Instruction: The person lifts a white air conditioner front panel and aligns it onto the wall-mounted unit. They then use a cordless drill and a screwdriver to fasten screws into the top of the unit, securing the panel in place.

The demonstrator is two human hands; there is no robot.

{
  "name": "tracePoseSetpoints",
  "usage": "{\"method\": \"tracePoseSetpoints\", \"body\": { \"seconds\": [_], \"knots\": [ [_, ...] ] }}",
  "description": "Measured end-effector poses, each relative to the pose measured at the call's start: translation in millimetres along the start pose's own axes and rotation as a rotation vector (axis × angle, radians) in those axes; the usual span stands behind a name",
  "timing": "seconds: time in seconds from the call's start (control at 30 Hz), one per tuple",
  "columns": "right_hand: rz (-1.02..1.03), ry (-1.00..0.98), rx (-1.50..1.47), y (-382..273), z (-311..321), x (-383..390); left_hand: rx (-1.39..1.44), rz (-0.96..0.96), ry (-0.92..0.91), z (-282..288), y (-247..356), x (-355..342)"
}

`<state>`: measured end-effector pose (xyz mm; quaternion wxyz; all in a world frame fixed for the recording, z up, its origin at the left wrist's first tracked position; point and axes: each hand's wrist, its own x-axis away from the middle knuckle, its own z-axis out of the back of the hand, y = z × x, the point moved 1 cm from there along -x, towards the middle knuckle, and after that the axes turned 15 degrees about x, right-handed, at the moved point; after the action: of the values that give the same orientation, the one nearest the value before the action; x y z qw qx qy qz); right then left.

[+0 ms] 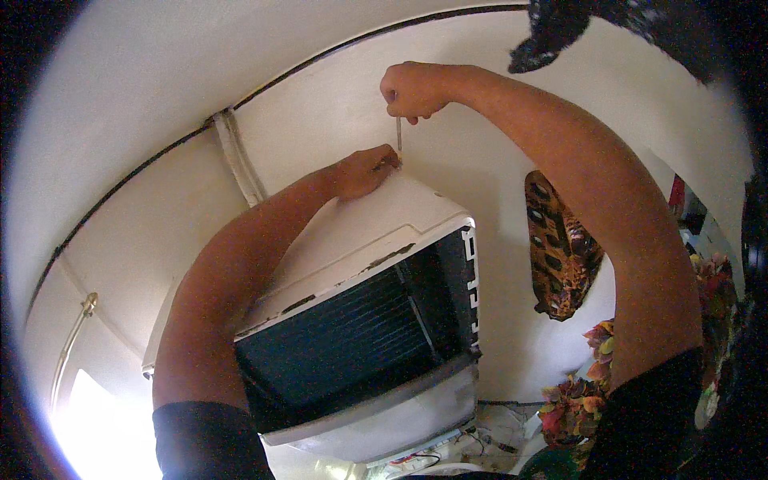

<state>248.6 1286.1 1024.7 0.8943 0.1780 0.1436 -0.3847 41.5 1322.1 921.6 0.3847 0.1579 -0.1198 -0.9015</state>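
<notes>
A white air conditioner (376, 232) juts from the wall in front of me; its front is off and the dark finned coil (336, 340) shows. My right hand (418, 90) is raised above its far top corner, closed around a tool whose thin metal shaft points straight down, apparently a screwdriver (399, 133); its handle is hidden in my fist. At that same corner, my left hand (370, 170) rests on the casing, fingers pinched together beside the shaft's tip. Whatever sits between those fingertips is too small to make out.
Right of the unit hangs a brown patterned wall ornament (560, 244). Leafy decorations (572, 408) stand lower right, and dark fur (560, 32) shows at the top right. Loose cables (480, 440) lie below. A curtain rod (76, 340) crosses a bright window at left.
</notes>
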Motion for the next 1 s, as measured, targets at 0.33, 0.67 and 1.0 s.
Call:
{"method": "tracePoseSetpoints", "body": {
  "seconds": [0.33,0.67,1.0],
  "knots": [
    [0.043,-0.088,0.088,-8.6,-15.0,-22.9,0.088,-0.09,-0.013,1.0,-2.0,3.5],
    [0.117,-0.14,0.124,-5.5,-21.2,-45.9,0.072,-0.059,0.013,0.4,-1.3,2.0],
    [-0.015,-0.216,0.396,-23.3,-7.6,-45.9,0.196,0.093,0.098,0.9,6.5,3.8]
  ]
}}
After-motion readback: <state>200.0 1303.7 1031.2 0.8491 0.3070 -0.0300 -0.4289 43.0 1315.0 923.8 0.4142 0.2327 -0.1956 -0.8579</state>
